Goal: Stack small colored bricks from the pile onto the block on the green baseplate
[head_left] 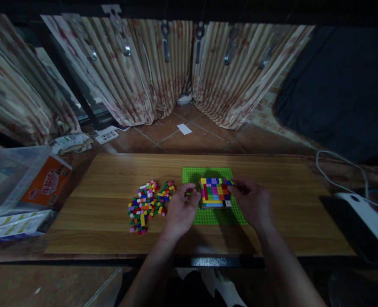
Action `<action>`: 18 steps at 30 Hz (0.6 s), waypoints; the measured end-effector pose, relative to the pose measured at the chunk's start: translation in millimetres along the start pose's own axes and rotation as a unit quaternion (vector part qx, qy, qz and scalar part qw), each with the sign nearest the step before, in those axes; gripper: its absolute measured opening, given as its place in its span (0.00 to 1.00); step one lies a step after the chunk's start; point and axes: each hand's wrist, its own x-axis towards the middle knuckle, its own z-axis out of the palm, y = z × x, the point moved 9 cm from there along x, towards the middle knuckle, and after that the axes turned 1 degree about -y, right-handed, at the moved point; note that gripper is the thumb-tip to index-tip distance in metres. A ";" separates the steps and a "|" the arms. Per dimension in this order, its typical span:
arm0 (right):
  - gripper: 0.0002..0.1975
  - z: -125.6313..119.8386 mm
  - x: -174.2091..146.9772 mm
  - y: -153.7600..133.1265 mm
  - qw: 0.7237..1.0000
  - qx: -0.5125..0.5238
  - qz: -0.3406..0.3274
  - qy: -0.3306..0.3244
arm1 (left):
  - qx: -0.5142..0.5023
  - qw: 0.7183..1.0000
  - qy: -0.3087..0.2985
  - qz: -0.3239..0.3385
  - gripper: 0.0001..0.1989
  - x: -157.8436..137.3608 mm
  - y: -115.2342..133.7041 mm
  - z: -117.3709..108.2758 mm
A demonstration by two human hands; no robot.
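A multicoloured block of toy bricks (213,192) stands on a green studded baseplate (221,216), in several layers with rows of blue, yellow, red, green and pink on top. My right hand (253,202) reaches in from the right, its thumb and fingertips closed around a small blue brick (230,183) at the block's upper right corner. Just left of the block, my left hand (181,211) hovers over the baseplate's left edge. Its thumb and forefinger curve with a gap between them, through which green shows. No brick can be made out in it.
Loose bricks in many colours (147,204) lie heaped on the wooden table (106,179), left of my left hand. A clear plastic box (13,179) is beyond the left end. At the right end are a black flat object (352,226) and a white device (364,213) with a cable.
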 end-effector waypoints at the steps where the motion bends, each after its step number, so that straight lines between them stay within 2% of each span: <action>1: 0.15 0.2 0.2 0.9 1.000 0.001 0.001 -0.002 | 0.005 1.000 -0.002 0.000 0.15 0.1 -1.1 0.8; 18: 0.09 10.6 1.2 -11.6 0.995 0.036 -0.089 -0.010 | 0.075 0.996 -0.025 0.028 0.14 -0.1 0.2 11.9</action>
